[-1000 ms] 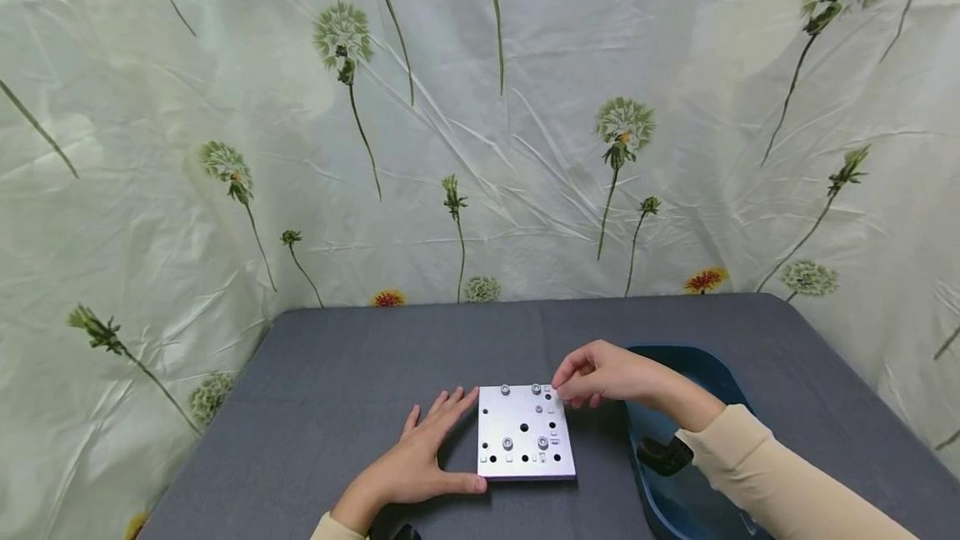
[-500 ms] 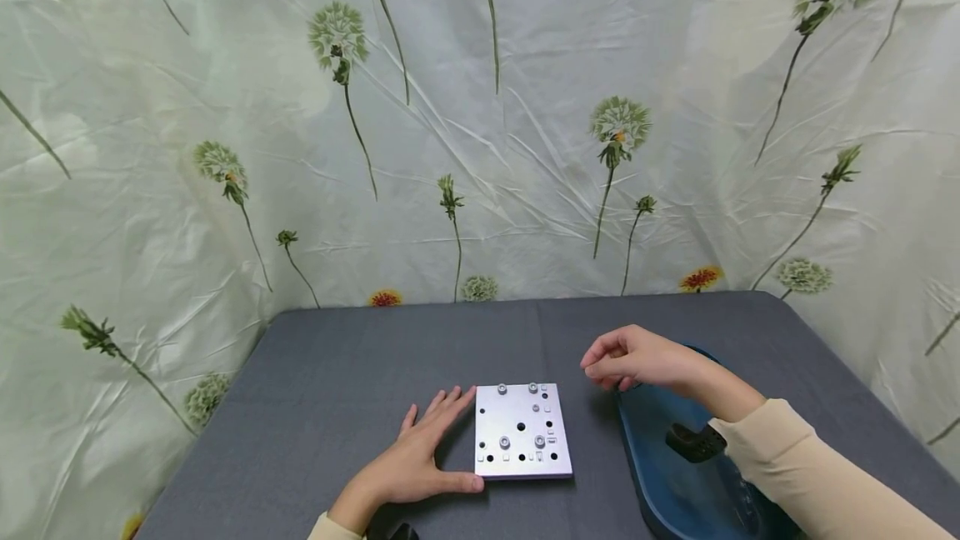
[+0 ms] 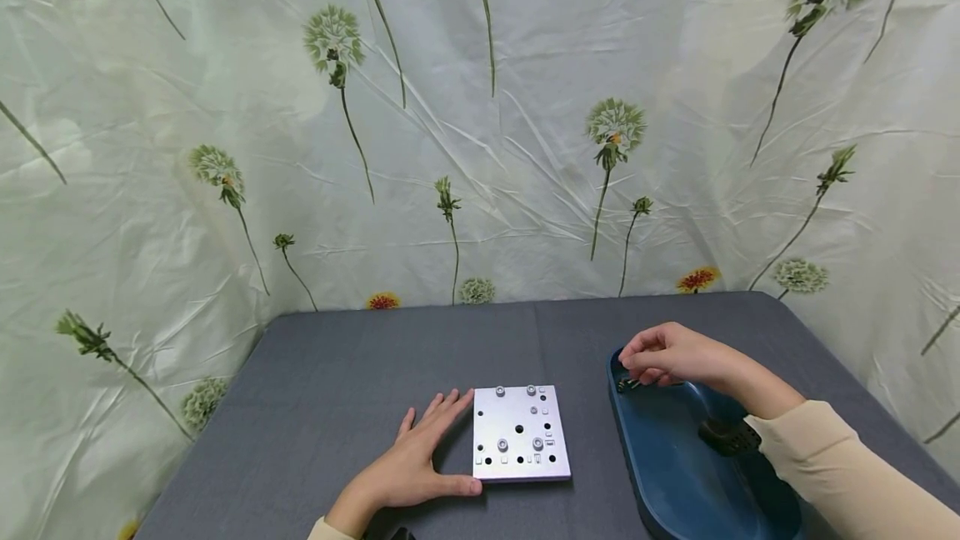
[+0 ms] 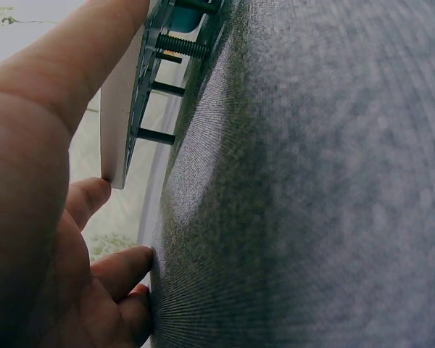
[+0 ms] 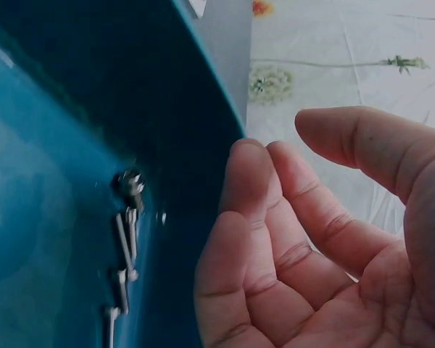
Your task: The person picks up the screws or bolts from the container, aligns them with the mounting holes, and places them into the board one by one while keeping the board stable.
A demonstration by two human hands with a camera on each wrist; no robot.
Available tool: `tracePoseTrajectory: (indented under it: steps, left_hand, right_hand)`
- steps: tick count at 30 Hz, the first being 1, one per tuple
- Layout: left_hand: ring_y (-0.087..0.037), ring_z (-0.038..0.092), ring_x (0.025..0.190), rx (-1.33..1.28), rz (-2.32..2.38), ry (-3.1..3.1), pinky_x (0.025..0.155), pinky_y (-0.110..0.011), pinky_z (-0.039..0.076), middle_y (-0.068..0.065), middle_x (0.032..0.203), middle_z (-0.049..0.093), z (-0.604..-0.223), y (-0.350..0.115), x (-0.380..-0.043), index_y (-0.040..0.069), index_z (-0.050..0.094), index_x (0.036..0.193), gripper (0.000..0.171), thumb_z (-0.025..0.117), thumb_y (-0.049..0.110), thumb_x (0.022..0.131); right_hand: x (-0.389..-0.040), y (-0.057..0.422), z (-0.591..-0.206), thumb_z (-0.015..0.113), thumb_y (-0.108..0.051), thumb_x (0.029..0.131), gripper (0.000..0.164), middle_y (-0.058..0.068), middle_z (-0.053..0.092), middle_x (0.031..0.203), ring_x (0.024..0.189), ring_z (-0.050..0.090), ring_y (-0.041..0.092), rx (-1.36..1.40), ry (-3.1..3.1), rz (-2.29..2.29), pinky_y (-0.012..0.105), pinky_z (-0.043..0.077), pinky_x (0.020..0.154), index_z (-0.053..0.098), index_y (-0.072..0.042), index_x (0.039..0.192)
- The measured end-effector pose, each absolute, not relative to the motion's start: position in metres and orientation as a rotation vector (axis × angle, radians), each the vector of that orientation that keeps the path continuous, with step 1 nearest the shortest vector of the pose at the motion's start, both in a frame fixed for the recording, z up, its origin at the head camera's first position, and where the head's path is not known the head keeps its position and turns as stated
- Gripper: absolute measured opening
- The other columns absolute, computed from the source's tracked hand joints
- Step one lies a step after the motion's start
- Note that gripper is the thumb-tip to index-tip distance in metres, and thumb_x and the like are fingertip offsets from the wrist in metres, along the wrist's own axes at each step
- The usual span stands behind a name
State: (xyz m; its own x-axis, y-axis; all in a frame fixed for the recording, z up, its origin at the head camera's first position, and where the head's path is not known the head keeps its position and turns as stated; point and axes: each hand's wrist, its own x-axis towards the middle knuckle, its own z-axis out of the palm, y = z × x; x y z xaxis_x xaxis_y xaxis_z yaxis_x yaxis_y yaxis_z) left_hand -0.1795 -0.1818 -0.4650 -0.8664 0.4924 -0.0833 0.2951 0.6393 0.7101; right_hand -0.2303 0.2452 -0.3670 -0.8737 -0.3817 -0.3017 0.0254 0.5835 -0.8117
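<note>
A square silver metal plate (image 3: 495, 419) with holes and several socket-head screws lies on the table. Threaded screw shanks (image 4: 183, 46) stick out beneath it in the left wrist view, so it stands raised off the cloth. My left hand (image 3: 411, 463) spans its left side with fingers spread, thumb at the near corner and index fingertip at the far one. Over the far end of a blue tray (image 3: 675, 461), my right hand (image 3: 678, 355) hovers with fingers bent and thumb apart, holding nothing visible. Several loose screws (image 5: 127, 232) lie in the tray beside it.
Grey cloth covers the table (image 3: 390, 357). Behind it hangs a pale curtain (image 3: 525, 148) with a dandelion print. The tray's raised rim stands to the right of the plate, with a strip of cloth between them.
My right hand has left the plate's far right corner and moved right, ending over the tray's far end. The left hand stays at the plate.
</note>
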Motion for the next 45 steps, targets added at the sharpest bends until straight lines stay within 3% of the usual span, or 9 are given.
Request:
tracePoseTrajectory:
  steps: [7, 14, 19, 25, 35, 41, 45]
  left_hand:
    - [-0.046, 0.013, 0.167, 0.643, 1.05, 2.591, 0.121, -0.085, -0.005, -0.015, 0.179, 0.025, -0.465, -0.181, -0.181, 0.033, 0.029, 0.172, 0.113, 0.091, 0.056, 0.081]
    - [-0.046, 0.014, 0.167, 0.659, 1.04, 2.591, 0.121, -0.085, -0.003, -0.016, 0.179, 0.025, -0.466, -0.181, -0.181, 0.034, 0.028, 0.172, 0.112, 0.091, 0.057, 0.081]
    - [-0.046, 0.014, 0.167, 0.657, 1.045, 2.592, 0.121, -0.085, -0.003, -0.016, 0.179, 0.025, -0.466, -0.182, -0.181, 0.035, 0.028, 0.171, 0.113, 0.091, 0.056, 0.081]
    - [-0.046, 0.014, 0.167, 0.655, 1.055, 2.584, 0.121, -0.085, -0.004, -0.016, 0.179, 0.025, -0.466, -0.182, -0.181, 0.034, 0.028, 0.171, 0.112, 0.091, 0.056, 0.081]
    - [-0.046, 0.014, 0.167, 0.653, 1.05, 2.586, 0.121, -0.085, -0.004, -0.016, 0.178, 0.025, -0.466, -0.182, -0.18, 0.034, 0.029, 0.171, 0.112, 0.091, 0.056, 0.081]
    - [-0.047, 0.014, 0.167, 0.648, 1.051, 2.587, 0.121, -0.085, -0.003, -0.016, 0.178, 0.026, -0.467, -0.183, -0.18, 0.036, 0.028, 0.171, 0.112, 0.091, 0.056, 0.081]
    - [-0.047, 0.014, 0.167, 0.653, 1.05, 2.589, 0.121, -0.085, -0.003, -0.016, 0.178, 0.026, -0.468, -0.183, -0.181, 0.037, 0.027, 0.171, 0.112, 0.091, 0.056, 0.081]
  right_hand:
    - [-0.229, 0.256, -0.372, 0.064, -0.021, 0.108, 0.033, 0.005, 0.074, 0.097, 0.085, 0.066, 0.017, -0.229, 2.389, -1.184, 0.029, 0.055, 0.069, 0.07, 0.006, 0.126]
    - [-0.227, 0.266, -0.379, 0.064, -0.015, 0.106, 0.032, 0.0, 0.07, 0.081, 0.071, 0.059, 0.011, -0.234, 2.414, -1.116, 0.023, 0.037, 0.054, 0.067, 0.011, 0.125]
    - [-0.225, 0.27, -0.383, 0.067, -0.014, 0.104, 0.032, -0.002, 0.066, 0.074, 0.063, 0.053, 0.009, -0.227, 2.444, -1.079, 0.021, 0.035, 0.052, 0.069, 0.012, 0.122]
    - [-0.222, 0.27, -0.386, 0.067, -0.015, 0.104, 0.032, -0.004, 0.058, 0.065, 0.057, 0.045, 0.01, -0.2, 2.515, -0.972, 0.024, 0.041, 0.055, 0.07, 0.013, 0.119]
    - [-0.222, 0.266, -0.391, 0.069, -0.015, 0.104, 0.023, -0.003, 0.06, 0.064, 0.065, 0.062, 0.01, -0.11, 2.621, -0.798, 0.031, 0.061, 0.069, 0.071, 0.008, 0.107]
    - [-0.224, 0.266, -0.395, 0.07, -0.013, 0.102, 0.019, -0.003, 0.058, 0.064, 0.063, 0.061, 0.01, -0.106, 2.643, -0.771, 0.031, 0.062, 0.066, 0.073, -0.003, 0.087]
    - [-0.225, 0.265, -0.396, 0.071, -0.009, 0.101, 0.015, 0.0, 0.062, 0.067, 0.065, 0.064, 0.01, -0.093, 2.653, -0.777, 0.032, 0.063, 0.068, 0.074, -0.001, 0.088]
